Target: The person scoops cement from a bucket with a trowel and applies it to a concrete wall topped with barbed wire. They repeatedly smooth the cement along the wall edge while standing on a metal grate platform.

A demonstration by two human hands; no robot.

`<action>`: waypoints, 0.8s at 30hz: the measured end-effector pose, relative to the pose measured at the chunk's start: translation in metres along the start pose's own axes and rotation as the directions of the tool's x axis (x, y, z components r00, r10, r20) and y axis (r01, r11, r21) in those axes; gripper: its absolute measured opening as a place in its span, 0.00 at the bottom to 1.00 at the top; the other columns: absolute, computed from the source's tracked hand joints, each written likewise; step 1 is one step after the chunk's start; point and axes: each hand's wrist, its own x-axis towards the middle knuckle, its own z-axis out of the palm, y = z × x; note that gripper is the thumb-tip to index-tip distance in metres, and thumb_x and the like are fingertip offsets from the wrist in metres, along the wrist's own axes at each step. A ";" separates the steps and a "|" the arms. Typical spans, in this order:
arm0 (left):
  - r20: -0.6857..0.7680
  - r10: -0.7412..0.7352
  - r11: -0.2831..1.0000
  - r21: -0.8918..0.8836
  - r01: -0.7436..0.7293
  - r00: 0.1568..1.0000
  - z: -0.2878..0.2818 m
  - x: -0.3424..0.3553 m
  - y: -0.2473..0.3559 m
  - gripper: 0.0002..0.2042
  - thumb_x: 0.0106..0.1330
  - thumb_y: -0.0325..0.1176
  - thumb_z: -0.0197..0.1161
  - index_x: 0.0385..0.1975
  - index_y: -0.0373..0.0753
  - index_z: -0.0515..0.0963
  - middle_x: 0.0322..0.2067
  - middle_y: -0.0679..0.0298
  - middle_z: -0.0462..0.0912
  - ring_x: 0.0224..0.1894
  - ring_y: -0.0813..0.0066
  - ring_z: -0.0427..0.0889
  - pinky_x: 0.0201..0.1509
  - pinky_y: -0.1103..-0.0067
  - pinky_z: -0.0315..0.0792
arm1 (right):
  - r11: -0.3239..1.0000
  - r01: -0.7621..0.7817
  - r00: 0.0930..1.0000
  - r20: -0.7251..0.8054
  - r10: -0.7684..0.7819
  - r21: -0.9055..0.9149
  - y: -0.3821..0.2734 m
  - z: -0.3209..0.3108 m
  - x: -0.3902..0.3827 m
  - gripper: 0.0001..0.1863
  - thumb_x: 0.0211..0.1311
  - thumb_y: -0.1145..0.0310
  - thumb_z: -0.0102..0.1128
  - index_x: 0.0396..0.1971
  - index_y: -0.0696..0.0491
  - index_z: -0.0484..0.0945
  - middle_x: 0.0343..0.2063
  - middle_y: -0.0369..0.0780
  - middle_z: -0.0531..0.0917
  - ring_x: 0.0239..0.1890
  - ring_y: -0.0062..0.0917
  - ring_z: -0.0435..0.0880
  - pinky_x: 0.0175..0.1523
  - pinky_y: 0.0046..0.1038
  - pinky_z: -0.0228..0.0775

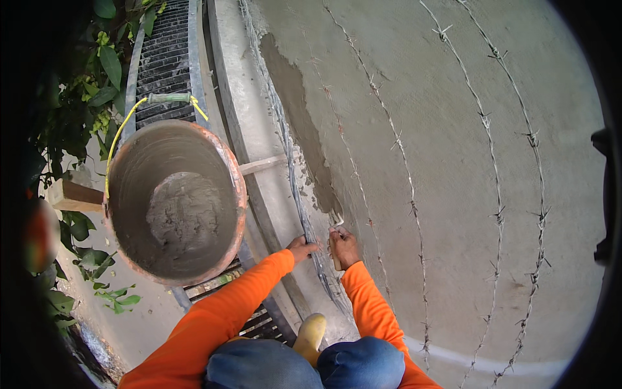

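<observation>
My right hand (345, 247) is closed around the handle of a trowel (337, 219); its bent metal neck shows past my fingers, and the blade is mostly hidden against the wall. Just ahead of it runs a darker band of wet mortar (290, 84) along the wall's lower edge. My left hand (302, 248) is wrapped around a bundle of grey cables (295, 178) that runs along the ledge. To the left stands a mortar-smeared bucket (238, 194) with a yellow wire handle, holding a lump of grey mortar (183, 211).
Several strands of barbed wire (414, 207) stretch in front of the grey plastered wall (453, 149) at right. The bucket rests by a slatted metal walkway (165, 61). A wooden beam (74, 196) juts out at left, near leafy branches (110, 65). My yellow boot (311, 334) is beside the ledge.
</observation>
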 end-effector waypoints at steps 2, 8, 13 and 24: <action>0.001 0.014 1.000 -0.012 -0.014 1.000 0.000 -0.001 -0.001 0.19 0.67 0.33 0.63 0.57 0.44 0.75 0.51 0.65 0.83 0.55 0.71 0.80 0.55 0.71 0.74 | 0.992 -0.008 1.000 -0.008 0.009 0.125 0.004 -0.005 0.004 0.11 0.70 0.62 0.59 0.43 0.53 0.81 0.22 0.36 0.78 0.18 0.21 0.76 0.22 0.26 0.69; -0.025 -0.041 0.999 -0.010 0.041 0.999 0.004 -0.012 0.010 0.20 0.67 0.34 0.62 0.59 0.44 0.73 0.51 0.67 0.83 0.57 0.72 0.79 0.57 0.70 0.72 | 0.969 0.025 0.999 -0.037 -0.016 0.245 0.010 -0.013 -0.016 0.12 0.71 0.61 0.59 0.44 0.54 0.81 0.23 0.35 0.79 0.18 0.20 0.75 0.21 0.26 0.67; 0.026 -0.007 0.999 0.039 0.006 1.000 0.005 -0.008 0.011 0.21 0.67 0.35 0.62 0.61 0.44 0.72 0.52 0.67 0.83 0.58 0.72 0.78 0.60 0.70 0.71 | 0.994 0.068 0.996 0.056 -0.073 0.089 -0.019 -0.003 0.006 0.12 0.73 0.59 0.57 0.42 0.52 0.79 0.23 0.35 0.78 0.18 0.20 0.76 0.21 0.25 0.69; -0.009 0.016 1.000 -0.024 -0.016 1.000 0.002 -0.001 0.005 0.17 0.66 0.32 0.63 0.55 0.43 0.75 0.50 0.64 0.83 0.54 0.71 0.81 0.58 0.69 0.74 | 0.989 0.124 0.991 0.050 -0.128 0.085 -0.038 0.003 0.027 0.14 0.74 0.58 0.52 0.43 0.53 0.79 0.22 0.37 0.79 0.17 0.23 0.77 0.21 0.28 0.70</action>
